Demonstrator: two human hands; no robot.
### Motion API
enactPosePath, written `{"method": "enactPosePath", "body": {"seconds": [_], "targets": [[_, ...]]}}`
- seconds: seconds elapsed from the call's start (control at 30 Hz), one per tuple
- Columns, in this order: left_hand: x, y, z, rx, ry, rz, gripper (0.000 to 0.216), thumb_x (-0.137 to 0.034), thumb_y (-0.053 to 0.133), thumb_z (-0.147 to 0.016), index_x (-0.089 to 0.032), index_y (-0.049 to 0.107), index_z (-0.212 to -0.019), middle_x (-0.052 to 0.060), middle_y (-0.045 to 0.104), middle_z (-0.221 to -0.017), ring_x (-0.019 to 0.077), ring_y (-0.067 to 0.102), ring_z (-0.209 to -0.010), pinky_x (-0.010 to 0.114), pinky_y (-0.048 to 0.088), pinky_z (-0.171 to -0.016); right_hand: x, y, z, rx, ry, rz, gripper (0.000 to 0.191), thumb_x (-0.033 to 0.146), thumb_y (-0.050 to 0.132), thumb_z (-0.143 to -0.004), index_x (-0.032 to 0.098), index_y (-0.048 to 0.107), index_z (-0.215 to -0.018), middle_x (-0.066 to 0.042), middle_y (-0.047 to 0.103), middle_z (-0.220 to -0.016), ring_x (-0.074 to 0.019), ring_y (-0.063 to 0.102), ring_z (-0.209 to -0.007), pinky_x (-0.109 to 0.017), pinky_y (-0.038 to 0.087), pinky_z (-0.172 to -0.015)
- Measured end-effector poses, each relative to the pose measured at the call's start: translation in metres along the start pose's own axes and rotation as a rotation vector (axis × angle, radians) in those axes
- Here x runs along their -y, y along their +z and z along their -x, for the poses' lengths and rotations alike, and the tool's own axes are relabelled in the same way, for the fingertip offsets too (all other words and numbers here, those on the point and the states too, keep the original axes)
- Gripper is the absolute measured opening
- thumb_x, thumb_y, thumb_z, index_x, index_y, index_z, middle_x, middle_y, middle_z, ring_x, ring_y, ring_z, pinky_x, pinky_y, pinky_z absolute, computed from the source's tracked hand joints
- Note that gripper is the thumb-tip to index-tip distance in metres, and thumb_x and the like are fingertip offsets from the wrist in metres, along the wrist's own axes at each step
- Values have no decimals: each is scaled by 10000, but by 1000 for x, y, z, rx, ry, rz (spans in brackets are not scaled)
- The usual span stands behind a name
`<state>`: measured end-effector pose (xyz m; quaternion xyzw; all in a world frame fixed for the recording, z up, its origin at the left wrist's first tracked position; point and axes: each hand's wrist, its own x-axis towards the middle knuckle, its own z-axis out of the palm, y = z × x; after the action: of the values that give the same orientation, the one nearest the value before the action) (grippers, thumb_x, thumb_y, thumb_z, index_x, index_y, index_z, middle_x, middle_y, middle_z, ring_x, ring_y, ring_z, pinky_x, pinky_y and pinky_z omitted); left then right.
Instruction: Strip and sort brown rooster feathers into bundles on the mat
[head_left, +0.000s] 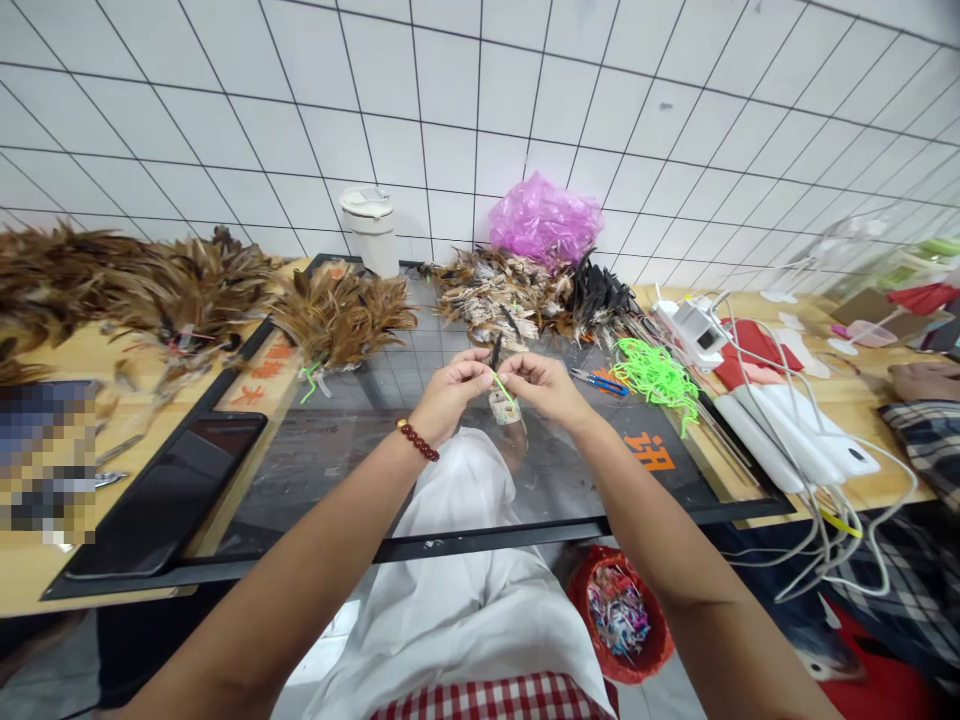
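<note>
My left hand and my right hand meet over the dark glass board, fingertips pinched close together. Between them a dark feather points upward, its base at my left fingertips. A short bright green cord runs across the pinch to my right fingers; whether it is knotted is too small to tell. Just below hangs a small pale patterned piece that I cannot identify. Beyond my hands lie a pile of brown and white feathers and a bunch of black feathers.
Green cords lie heaped at right beside blue-handled snips. A white cup, pink plastic bag and brown feather bunches stand behind. A tablet lies left; cables and another person's sleeve are right. A red bin sits below.
</note>
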<state>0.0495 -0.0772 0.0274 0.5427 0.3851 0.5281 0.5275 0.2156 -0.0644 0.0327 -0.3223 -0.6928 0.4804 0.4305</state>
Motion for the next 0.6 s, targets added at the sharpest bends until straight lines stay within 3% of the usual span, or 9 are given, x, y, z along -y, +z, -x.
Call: {"method": "enactPosePath", "body": {"seconds": [0.13,0.37,0.6], "targets": [[-4,2,2,20,-33,20,136,-277,709,-606,-150,670,-636,83,556,-1103,206,498,-1088,318,387,-929,-1,-6,0,84,50,16,239,396,605,-763,165,542,-764,36,503,-629,-71,432,-538,-205,358,-522],[10,8,-1,-91,-85,16,149,-265,709,-591,-146,664,-670,10,601,-697,104,541,-617,266,469,-634,-15,2,-3,37,-5,197,152,308,543,-786,173,492,-742,54,435,-616,-65,363,-534,-193,296,-496],[19,11,-4,-234,-86,82,174,-255,710,-586,-131,679,-704,15,653,-637,115,589,-563,285,520,-611,-10,11,-4,-58,166,-128,279,421,644,-710,168,534,-754,23,573,-642,-75,502,-534,-213,406,-532]]}}
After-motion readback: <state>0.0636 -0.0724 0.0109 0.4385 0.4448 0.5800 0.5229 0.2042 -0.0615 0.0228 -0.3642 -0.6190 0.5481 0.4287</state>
